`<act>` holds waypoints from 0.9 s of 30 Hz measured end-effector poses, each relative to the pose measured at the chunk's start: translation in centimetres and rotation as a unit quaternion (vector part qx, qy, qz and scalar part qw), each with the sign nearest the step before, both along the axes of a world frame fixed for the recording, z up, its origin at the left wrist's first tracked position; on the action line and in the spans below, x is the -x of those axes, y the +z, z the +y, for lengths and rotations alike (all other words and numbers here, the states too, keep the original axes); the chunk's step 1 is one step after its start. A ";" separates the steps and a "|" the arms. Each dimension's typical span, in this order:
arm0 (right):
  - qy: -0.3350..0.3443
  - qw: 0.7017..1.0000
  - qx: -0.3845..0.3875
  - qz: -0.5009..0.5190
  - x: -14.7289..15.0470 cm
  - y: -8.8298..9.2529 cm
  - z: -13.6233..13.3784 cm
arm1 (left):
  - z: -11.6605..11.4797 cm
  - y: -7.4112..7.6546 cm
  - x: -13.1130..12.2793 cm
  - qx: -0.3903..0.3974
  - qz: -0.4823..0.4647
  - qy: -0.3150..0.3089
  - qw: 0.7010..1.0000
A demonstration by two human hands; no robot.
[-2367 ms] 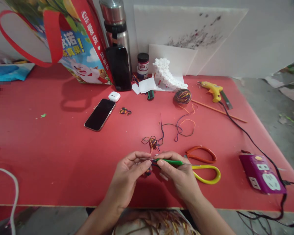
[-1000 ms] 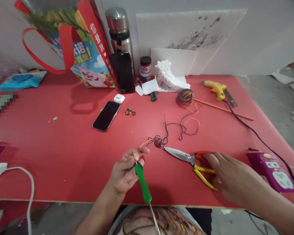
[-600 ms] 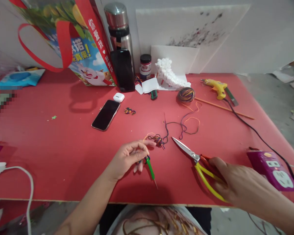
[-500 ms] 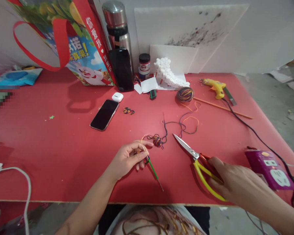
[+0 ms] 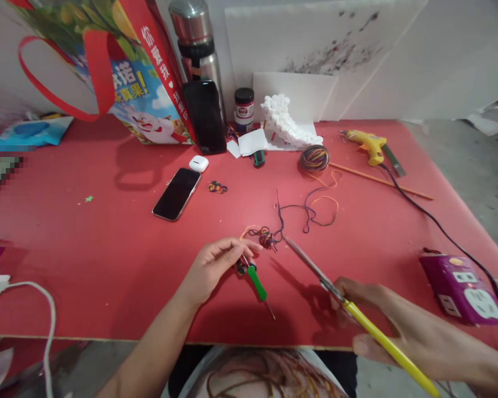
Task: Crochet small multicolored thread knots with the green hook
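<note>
My left hand (image 5: 221,262) pinches a thin metal crochet hook with a green grip (image 5: 256,283), its free end slanting down to the right. Dark knotted yarn (image 5: 240,267) sits under the fingers, partly hidden. Just beyond the fingertips lies a small multicoloured yarn tangle (image 5: 267,237), with loose strands (image 5: 311,213) trailing right toward a yarn ball (image 5: 314,158). My right hand (image 5: 382,315) is wrapped round the scissors (image 5: 315,270), turned edge-on above the table. Their blades look closed and point at the tangle, tip close to it; one yellow handle shows.
On the red table (image 5: 108,276) lie a phone (image 5: 177,194), a white earbud case (image 5: 198,163) and a small yarn piece (image 5: 218,187). A yellow glue gun (image 5: 367,146), an orange stick (image 5: 382,181) and a purple power socket box (image 5: 465,287) stand right. Behind are a bag (image 5: 149,110) and flask (image 5: 199,55).
My right hand has lifted and rolled the scissors edge-on, bringing the tip left toward the yarn tangle. In my left hand the hook has turned slightly, showing more green grip.
</note>
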State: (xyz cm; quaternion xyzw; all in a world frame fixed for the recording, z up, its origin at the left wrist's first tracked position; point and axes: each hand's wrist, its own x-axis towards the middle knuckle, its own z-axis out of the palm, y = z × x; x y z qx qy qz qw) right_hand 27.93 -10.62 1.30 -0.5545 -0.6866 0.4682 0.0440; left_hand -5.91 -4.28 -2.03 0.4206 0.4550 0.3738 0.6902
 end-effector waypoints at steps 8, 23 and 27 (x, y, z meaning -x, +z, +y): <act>0.117 0.987 0.114 -0.004 2.6 1.2 4.2 | 0.0 0.1 0.1 0.034 -0.001 -0.027 0.999; 0.103 0.988 0.095 -0.058 4.0 1.2 6.8 | 0.3 0.6 -0.4 0.054 -0.088 -0.061 0.993; 0.094 0.989 0.100 -0.052 3.7 1.0 7.3 | 0.5 0.4 -0.4 0.060 -0.084 -0.087 0.991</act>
